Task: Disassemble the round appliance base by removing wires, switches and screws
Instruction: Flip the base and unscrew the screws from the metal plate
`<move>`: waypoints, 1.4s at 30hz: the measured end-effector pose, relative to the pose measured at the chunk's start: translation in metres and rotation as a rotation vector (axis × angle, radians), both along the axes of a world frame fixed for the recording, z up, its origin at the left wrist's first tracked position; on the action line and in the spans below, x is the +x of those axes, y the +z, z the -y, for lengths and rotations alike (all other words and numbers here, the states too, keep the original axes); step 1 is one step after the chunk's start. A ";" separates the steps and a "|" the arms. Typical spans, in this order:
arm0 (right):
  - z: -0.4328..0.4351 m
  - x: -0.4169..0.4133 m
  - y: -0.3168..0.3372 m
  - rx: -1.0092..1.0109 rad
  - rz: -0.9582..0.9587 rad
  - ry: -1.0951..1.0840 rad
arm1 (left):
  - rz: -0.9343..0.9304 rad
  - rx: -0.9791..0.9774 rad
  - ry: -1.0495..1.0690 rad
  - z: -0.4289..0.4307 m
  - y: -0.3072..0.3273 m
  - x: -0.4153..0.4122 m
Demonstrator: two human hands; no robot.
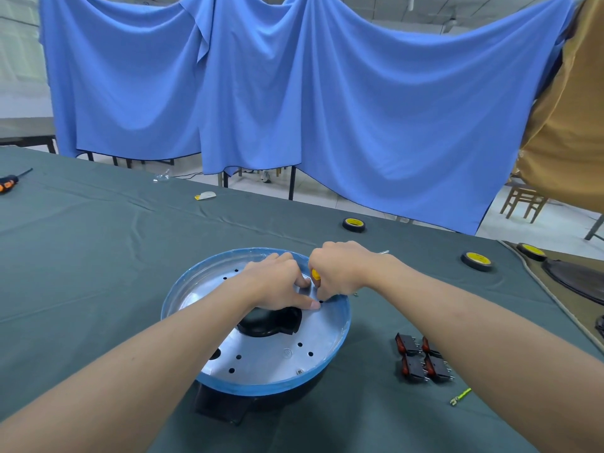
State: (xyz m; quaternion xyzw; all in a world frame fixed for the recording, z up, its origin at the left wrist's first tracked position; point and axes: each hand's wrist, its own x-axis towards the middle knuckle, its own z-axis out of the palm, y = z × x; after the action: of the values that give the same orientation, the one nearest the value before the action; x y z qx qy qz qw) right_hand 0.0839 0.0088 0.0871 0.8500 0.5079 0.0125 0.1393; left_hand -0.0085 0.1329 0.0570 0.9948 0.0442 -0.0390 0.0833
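Note:
The round appliance base (pixel 277 358), a silver metal dish with a blue film rim and a black cut-out in its middle, sits on the green table cloth. My left hand (pixel 277 282) rests on the far right part of the dish, thumb and fingertips touching the metal near a hole. My right hand (pixel 340 266) grips a yellow-handled screwdriver (pixel 315 276) held upright over the same spot; its tip is hidden by my fingers. Several red and black switches (pixel 421 358) lie on the cloth to the right, with a green-yellow wire (pixel 461 395) near them.
Two rolls of black and yellow tape (pixel 353 224) (pixel 476 260) lie further back on the right, a third (pixel 531 251) beyond. An orange-handled screwdriver (pixel 9 183) lies at the far left. A black round part (pixel 578 279) sits on a tan mat at right. Blue cloth hangs behind.

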 end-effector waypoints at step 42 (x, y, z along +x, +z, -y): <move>0.043 0.023 0.039 0.458 -0.100 -0.140 | 0.039 0.001 -0.023 -0.005 -0.002 0.002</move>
State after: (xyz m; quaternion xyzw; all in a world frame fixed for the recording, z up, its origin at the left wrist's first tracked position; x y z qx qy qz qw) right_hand 0.1064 -0.0340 0.1259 0.8921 0.4379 0.0756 -0.0816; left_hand -0.0068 0.1377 0.0554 0.9958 0.0313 -0.0205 0.0830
